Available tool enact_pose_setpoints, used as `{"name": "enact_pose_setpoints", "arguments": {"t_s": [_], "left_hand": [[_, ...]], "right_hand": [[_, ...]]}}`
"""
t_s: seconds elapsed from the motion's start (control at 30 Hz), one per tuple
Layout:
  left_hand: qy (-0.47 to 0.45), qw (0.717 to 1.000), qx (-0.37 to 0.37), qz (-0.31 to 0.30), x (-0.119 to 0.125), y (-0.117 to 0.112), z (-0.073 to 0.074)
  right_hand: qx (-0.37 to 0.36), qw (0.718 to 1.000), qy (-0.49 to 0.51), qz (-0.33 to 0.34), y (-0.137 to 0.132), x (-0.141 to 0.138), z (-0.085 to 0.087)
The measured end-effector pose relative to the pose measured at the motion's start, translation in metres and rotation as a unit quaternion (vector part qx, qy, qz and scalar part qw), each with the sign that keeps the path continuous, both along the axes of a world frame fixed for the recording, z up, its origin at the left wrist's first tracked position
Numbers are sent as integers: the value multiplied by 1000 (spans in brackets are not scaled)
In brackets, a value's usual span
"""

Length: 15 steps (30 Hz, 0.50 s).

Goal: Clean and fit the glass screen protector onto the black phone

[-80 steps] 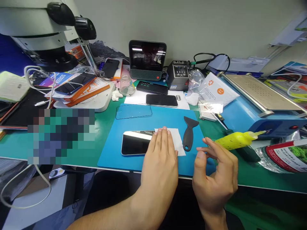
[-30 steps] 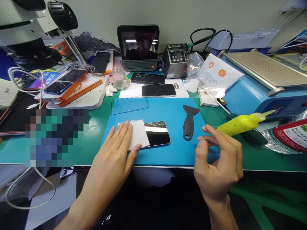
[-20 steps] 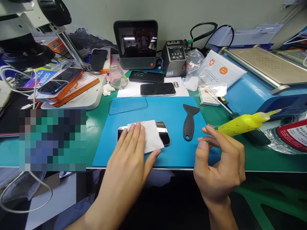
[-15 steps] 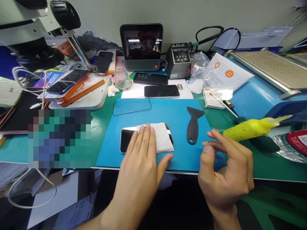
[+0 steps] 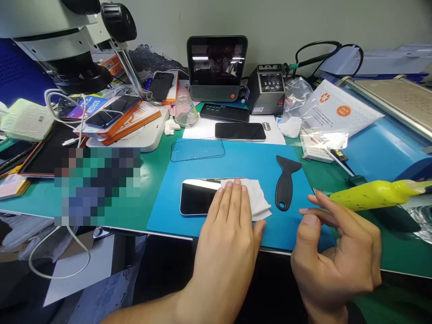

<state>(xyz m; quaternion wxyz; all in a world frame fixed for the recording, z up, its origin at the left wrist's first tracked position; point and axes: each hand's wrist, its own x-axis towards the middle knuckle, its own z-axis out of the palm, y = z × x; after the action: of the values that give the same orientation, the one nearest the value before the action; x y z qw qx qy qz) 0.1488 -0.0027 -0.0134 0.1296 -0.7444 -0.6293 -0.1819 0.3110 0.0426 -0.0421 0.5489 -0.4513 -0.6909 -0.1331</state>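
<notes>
At centre, tissue (image 5: 259, 200) is pressed onto phone (image 5: 197, 198) by the flat left hand (image 5: 227, 243), apparently for wiping, steady pressure being required next; any right hand (image 5: 340, 254) pinch cannot be told.

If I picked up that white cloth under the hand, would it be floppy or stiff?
Probably floppy: the white cloth looks thin, with uneven edges. Likely light too, being thin. It might slide easily, since the phone beneath looks smooth and shiny.

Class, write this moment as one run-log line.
left hand: flat on wipe | wipe: partly covering phone | right hand: half-curled | scraper: on mat
</notes>
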Motion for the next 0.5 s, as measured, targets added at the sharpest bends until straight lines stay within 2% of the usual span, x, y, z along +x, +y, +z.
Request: {"name": "enact_pose_setpoints", "arguments": {"t_s": [0.1, 0.17, 0.37, 0.43, 0.5], "left_hand": [[-6, 1000, 23, -15, -2, -17, -1], [-7, 999, 29, -16, -1, -19, 0], [14, 999, 9, -40, 4, 16, 6], [14, 999, 0, -45, 3, 19, 6], [15, 998, -8, -54, -2, 11, 5]], "right_hand": [[10, 1000, -6, -3, 1, -1, 0], [12, 1000, -16, -8, 2, -2, 1], [1, 1000, -23, -11, 1, -1, 3], [1, 1000, -24, -11, 1, 0, 4], [1, 1000, -25, -14, 1, 0, 4]]}}
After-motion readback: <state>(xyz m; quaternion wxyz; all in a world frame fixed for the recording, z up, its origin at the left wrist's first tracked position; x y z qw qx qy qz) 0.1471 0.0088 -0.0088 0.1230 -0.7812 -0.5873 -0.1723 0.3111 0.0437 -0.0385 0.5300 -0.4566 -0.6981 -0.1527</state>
